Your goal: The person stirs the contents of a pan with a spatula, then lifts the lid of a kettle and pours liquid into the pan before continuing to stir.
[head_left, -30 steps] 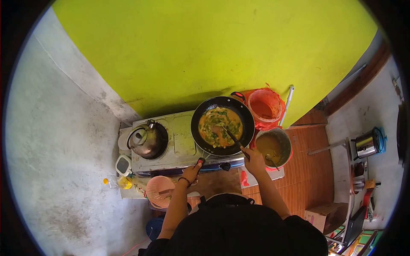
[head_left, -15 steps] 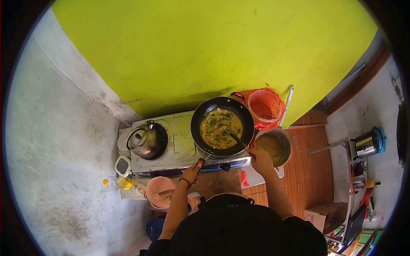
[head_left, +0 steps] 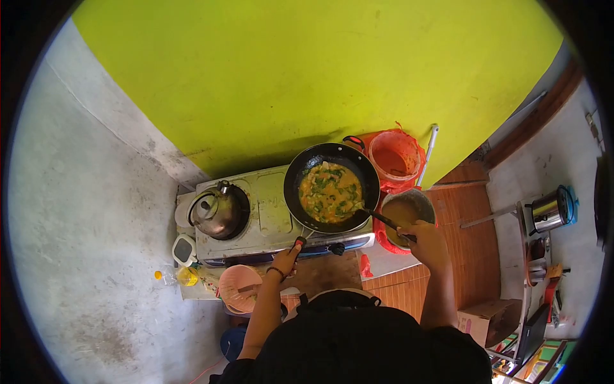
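Observation:
A black wok (head_left: 294, 185) stands on the right part of the stove (head_left: 272, 214), holding an orange-yellow mix with green leaves (head_left: 331, 190). My left hand (head_left: 286, 258) is closed round the wok's handle (head_left: 300, 242). In my closed right hand (head_left: 425, 242) is the dark handle of a spatula (head_left: 384, 219). The spatula's head lies at the lower right edge of the food, inside the wok. My right forearm and hand are in front of part of the pot (head_left: 426, 208) to the right of the wok.
A metal kettle (head_left: 217, 213) sits on the left burner. A red-lined bucket (head_left: 391, 157) stands behind the pot. Pink baskets (head_left: 238, 279) and an oil bottle (head_left: 187, 276) are at the front left. A cardboard box (head_left: 486, 322) lies at the lower right.
My right hand has moved right with the spatula, whose head went from the middle of the food to its lower right edge. My left hand stays on the wok's handle.

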{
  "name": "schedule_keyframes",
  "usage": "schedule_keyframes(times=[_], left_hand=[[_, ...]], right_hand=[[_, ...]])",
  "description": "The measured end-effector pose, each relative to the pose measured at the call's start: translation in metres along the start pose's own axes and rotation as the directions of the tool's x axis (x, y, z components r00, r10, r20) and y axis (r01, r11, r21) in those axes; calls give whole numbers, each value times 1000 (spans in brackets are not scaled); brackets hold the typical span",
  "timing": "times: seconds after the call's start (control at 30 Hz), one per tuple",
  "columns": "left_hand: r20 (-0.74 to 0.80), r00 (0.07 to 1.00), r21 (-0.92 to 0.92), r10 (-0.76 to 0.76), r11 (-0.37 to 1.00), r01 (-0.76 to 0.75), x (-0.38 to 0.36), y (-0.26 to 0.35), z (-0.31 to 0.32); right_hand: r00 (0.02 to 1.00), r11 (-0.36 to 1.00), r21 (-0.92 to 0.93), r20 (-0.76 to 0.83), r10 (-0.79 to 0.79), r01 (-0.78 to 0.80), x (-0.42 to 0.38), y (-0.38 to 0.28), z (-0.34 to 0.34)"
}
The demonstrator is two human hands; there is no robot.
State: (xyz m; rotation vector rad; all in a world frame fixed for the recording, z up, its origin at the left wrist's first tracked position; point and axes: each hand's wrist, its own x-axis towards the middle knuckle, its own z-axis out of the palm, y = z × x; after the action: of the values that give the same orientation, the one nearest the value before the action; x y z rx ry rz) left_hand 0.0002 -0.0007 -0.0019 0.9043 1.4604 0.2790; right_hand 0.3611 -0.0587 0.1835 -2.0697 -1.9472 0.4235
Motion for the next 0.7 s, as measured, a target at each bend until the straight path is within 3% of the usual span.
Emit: schedule_keyframes(times=[0.07,0.17,0.47,0.57,0.7], left_hand=[[8,1000,-23,-11,1000,11,-1,1,0],[1,1000,-7,-8,1000,8,1,-2,0],[-9,999,58,45,997,-44,-1,0,-1],[-1,999,30,35,999,-35,0,0,-1],[-3,999,23,35,999,-35,1,-1,0]], right_hand=[[1000,997,-78,4,1,-1,2,4,8],[999,999,-46,-25,-21,20,12,12,33],[976,983,154,-209,-68,102,41,16,104],[989,882,467,-148,15,57,55,36,135],[982,854,520,-166,84,15,60,15,119]])
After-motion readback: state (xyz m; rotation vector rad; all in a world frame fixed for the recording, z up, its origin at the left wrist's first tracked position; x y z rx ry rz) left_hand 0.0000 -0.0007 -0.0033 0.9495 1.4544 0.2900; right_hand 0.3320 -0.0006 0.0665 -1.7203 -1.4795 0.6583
